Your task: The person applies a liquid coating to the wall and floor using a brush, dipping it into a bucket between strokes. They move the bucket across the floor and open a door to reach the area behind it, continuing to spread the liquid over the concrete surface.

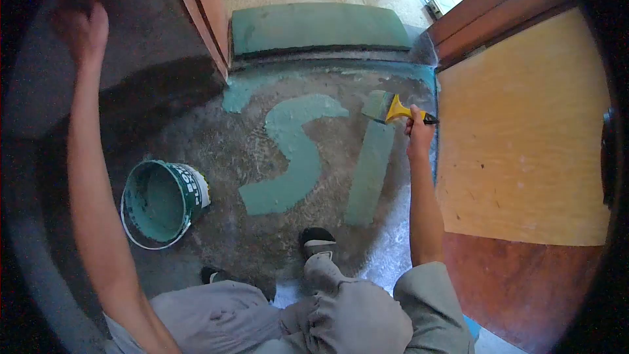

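My right hand (420, 132) is closed around the yellow and black handle of a wide paintbrush (397, 111). Its bristles, coated in green, rest at the top of a straight green stripe (370, 174) on the floor. To the left of that stripe, a wavy green patch (295, 147) looks wet and thick. Raised at the upper left, my left hand (85, 29) is beside the dark wall. Its thumb side shows, but the fingers are lost in shadow. A bucket (157, 200) of green coating stands on the floor below and right of that hand.
A green-coated step (321, 28) crosses the doorway ahead, with a wooden frame (206, 10) on its left. On the right stands a yellowish wooden door panel (524, 137). My shoe (318, 239) is planted on the floor below the wavy patch.
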Demonstrator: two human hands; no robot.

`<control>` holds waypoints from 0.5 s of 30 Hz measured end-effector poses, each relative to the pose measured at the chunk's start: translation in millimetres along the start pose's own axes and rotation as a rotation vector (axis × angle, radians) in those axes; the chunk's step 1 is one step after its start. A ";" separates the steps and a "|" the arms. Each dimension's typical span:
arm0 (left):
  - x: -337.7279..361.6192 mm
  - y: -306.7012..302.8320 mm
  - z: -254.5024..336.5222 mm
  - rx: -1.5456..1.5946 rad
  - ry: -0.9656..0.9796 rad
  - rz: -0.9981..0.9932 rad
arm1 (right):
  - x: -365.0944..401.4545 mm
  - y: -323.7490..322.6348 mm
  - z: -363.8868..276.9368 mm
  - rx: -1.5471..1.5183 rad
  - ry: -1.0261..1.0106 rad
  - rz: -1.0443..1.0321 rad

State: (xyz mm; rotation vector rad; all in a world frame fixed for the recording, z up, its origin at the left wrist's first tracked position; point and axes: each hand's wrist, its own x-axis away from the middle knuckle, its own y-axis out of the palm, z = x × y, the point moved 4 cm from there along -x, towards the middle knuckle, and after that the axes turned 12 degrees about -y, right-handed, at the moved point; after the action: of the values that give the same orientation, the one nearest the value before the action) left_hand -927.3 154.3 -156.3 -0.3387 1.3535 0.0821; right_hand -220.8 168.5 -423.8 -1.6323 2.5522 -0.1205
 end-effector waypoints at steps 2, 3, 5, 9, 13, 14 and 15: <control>-3.2 0.7 -0.7 0.138 0.074 -0.022 | -11.3 2.4 10.2 -0.031 0.043 0.028; -2.4 -0.3 1.0 0.142 0.077 -0.034 | -16.4 3.5 16.1 -0.035 0.048 0.020; 1.6 -3.1 3.3 0.084 0.048 -0.058 | -22.6 5.0 28.6 -0.046 0.065 0.005; 1.4 -7.2 5.0 -0.058 0.139 0.060 | -20.0 8.7 36.2 -0.114 0.065 0.012; -5.0 2.7 -12.0 -0.117 0.200 0.127 | -15.3 10.9 30.1 -0.129 0.093 -0.036; -1.2 2.4 -11.9 -0.075 0.115 0.040 | -15.1 9.7 29.9 -0.126 0.097 -0.047; -2.0 4.4 -14.2 -0.074 0.106 0.005 | -16.1 10.5 28.8 -0.108 0.090 -0.050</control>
State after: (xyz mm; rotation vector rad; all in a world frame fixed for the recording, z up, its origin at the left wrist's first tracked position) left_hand -942.2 154.7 -157.7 -0.4068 1.4584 0.1202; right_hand -219.6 187.3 -452.8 -1.7693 2.6273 -0.0626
